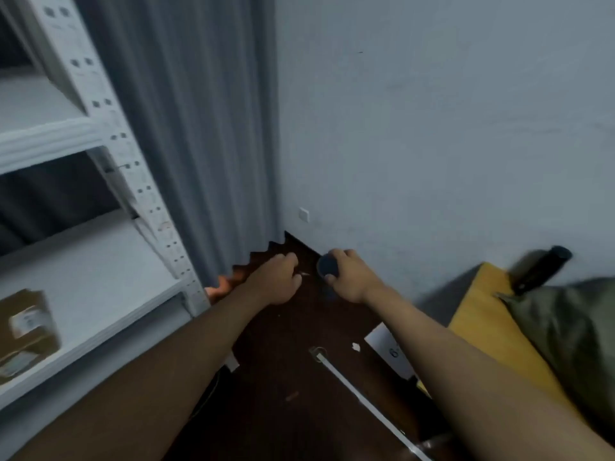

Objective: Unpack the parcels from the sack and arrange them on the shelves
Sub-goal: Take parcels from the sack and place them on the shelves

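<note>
My right hand (349,276) grips a small dark round object (327,265) out in front of me, above the dark floor near the wall. My left hand (278,279) hangs beside it with curled fingers and holds nothing that I can see. The white metal shelf unit (100,128) stands at the left. A brown cardboard parcel (28,331) with white labels lies on its lower shelf (109,287) at the far left. An olive green sack (572,334) lies at the right edge on a yellow surface (482,314).
A grey curtain (186,128) hangs between the shelf and the pale wall (432,128). On the dark floor (283,377) lie a thin white strip (362,397), a white box (389,351) and small scraps. A black object (542,267) leans on the wall behind the sack.
</note>
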